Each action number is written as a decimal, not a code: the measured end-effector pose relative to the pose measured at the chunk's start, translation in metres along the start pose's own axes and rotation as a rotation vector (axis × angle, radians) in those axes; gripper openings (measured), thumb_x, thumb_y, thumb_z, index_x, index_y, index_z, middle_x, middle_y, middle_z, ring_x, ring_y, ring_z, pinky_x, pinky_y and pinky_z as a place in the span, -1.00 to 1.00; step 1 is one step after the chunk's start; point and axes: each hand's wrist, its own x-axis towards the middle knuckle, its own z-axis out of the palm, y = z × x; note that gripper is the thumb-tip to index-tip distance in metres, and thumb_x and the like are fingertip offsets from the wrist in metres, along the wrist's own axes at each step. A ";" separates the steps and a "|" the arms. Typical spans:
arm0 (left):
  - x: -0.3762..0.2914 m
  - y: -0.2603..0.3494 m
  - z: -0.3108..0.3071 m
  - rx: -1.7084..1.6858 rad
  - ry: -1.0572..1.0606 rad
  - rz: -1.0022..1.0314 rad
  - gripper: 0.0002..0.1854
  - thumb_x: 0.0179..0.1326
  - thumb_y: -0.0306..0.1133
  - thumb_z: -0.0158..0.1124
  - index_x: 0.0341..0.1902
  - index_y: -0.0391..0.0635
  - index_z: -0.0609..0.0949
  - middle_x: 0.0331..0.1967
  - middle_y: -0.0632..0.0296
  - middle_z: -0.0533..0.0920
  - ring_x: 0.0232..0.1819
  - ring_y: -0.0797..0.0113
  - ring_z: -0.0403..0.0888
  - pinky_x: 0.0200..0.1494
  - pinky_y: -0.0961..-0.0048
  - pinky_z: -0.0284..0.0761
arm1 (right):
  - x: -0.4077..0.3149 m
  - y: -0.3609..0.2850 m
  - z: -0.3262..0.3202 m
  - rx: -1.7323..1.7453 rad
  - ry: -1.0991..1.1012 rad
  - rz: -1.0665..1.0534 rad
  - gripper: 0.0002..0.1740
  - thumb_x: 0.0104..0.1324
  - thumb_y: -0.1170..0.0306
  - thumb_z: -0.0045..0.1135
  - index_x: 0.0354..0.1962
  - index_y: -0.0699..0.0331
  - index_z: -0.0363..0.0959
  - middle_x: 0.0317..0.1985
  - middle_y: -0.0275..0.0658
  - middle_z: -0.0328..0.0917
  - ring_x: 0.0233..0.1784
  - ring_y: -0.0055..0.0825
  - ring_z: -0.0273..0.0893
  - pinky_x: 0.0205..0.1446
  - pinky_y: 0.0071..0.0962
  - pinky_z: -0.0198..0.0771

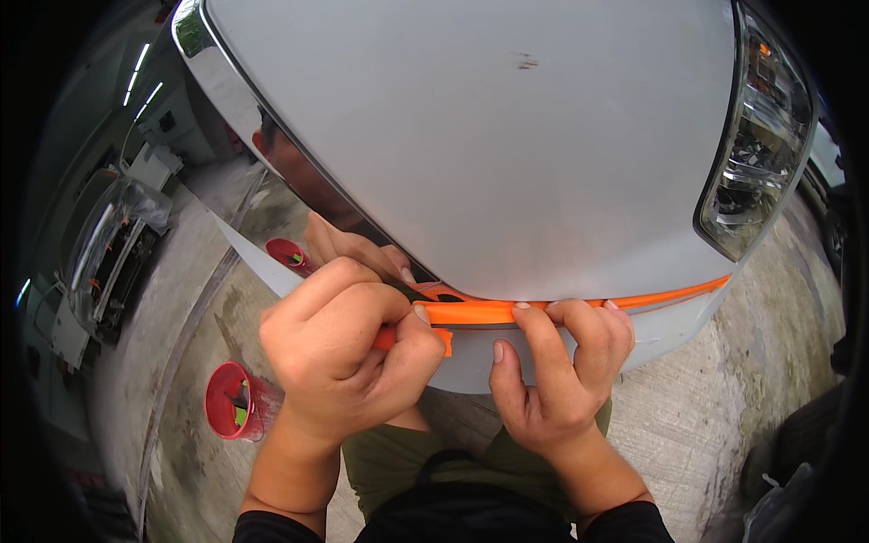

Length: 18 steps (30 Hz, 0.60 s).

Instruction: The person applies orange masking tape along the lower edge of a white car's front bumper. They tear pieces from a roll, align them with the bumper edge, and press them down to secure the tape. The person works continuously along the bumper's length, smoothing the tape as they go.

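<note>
My left hand (pixel 346 339) pinches a strip of orange masking tape (pixel 475 313) between thumb and bent forefinger. A short torn end of the tape sticks out below those fingers. From there the strip runs rightward along the lower edge of a pale silver car body panel (pixel 509 170). My right hand (pixel 570 366) has its fingertips on the strip, and its thumb stands apart, lower down. Further right, the tape follows the gap above a lower pale panel (pixel 475 370) towards the headlamp (pixel 760 142). The left fingers hide part of the tape.
Glossy chrome trim (pixel 319 180) borders the panel on the left and mirrors my hand. A red bucket (pixel 218 427) with green and dark items inside stands on the concrete floor (pixel 183 475). Far left is a partly stripped vehicle (pixel 112 251) under clear plastic. Dark marks (pixel 526 62) show on the panel.
</note>
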 end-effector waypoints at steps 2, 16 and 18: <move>-0.001 0.001 0.000 0.006 -0.008 -0.026 -0.83 -0.17 -0.73 0.39 -0.51 -0.22 0.62 -0.60 0.25 0.51 -0.55 0.30 0.61 -0.33 0.36 0.70 | 0.001 -0.002 -0.001 -0.011 -0.020 -0.007 -0.67 0.26 0.22 0.43 -0.04 0.10 0.79 0.04 -0.32 0.56 0.12 -0.26 0.39 0.46 0.07 0.10; -0.002 0.000 0.004 0.018 0.040 0.017 -0.83 -0.16 -0.71 0.41 -0.50 -0.20 0.62 -0.60 0.25 0.53 -0.55 0.31 0.64 -0.48 0.42 0.58 | -0.003 -0.004 0.003 -0.019 -0.037 -0.059 -0.55 0.19 0.21 0.46 0.07 -0.04 0.82 0.07 -0.37 0.50 0.14 -0.29 0.32 0.53 0.18 -0.06; -0.002 0.000 0.005 0.022 0.042 0.011 -0.83 -0.15 -0.70 0.41 -0.50 -0.20 0.63 -0.59 0.25 0.54 -0.54 0.32 0.64 -0.50 0.43 0.56 | -0.003 -0.006 0.005 -0.022 -0.032 -0.054 -0.55 0.19 0.21 0.46 0.07 -0.04 0.82 0.07 -0.38 0.50 0.14 -0.30 0.32 0.54 0.19 -0.07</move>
